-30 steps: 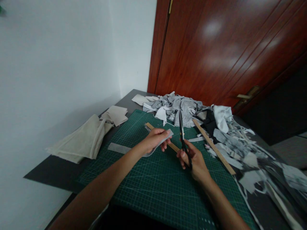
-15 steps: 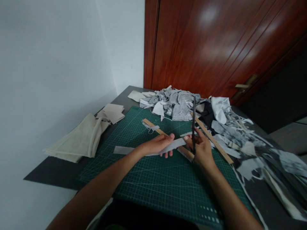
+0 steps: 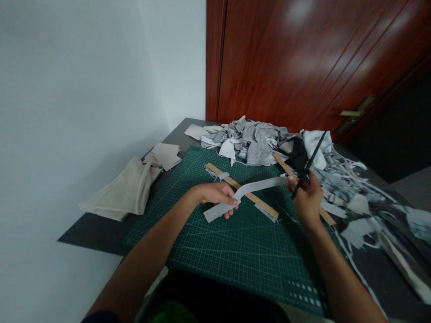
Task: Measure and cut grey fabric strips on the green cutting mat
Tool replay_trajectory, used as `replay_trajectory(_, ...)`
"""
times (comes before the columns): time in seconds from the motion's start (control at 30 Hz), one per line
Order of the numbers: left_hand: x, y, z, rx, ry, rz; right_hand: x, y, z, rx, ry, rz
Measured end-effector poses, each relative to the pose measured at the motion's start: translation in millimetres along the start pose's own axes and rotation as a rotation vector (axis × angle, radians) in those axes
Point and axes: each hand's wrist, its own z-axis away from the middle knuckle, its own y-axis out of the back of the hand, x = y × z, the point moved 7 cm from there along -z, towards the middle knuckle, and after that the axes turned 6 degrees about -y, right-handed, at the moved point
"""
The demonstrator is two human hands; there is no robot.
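Note:
A light grey fabric strip stretches between my two hands above the green cutting mat. My left hand pinches it near its left end, which sticks out beyond the fingers. The fingertips of my right hand touch the strip's other end, and the same hand holds dark scissors pointing up and to the right. Under the strip lies a wooden ruler with small scraps by it. A second wooden ruler runs partly behind my right hand.
A heap of grey and white scraps lies at the mat's back edge. More scraps and cords cover the right side. Folded beige cloth lies at the left by the wall. Behind the table is a brown door.
My hands have moved apart, my right hand going right with the scissors, which now tilt. The strip is drawn through my left hand, leaving a shorter left end. The view has shifted slightly.

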Motion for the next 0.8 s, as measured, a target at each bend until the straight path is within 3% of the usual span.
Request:
replay_trajectory(0.17,22,18.7,-2,0.339,-0.188,0.250,-11,-21,19,-0.089,-0.125,-0.127)
replay_trajectory(0.27,32,29.7,-2,0.562,-0.354,0.416,-20,-45,43,-0.225,-0.205,-0.254)
replay_trajectory(0.4,34,23.5,-6,0.784,-0.623,0.599,-23,-78,82,-0.368,-0.377,-0.398)
replay_trajectory(0.57,27,-5.3,-17,0.804,-0.732,0.715,-17,-97,100,-0.430,-0.440,-0.372)
replay_trajectory(0.7,25,-13.1,-16,0.802,-0.720,0.783,-10,-84,84,-0.305,-0.359,-0.280)
replay_trajectory(0.8,28,-11.5,-12,0.797,-0.740,0.822,-6,-78,76,-0.298,-0.360,-0.291)
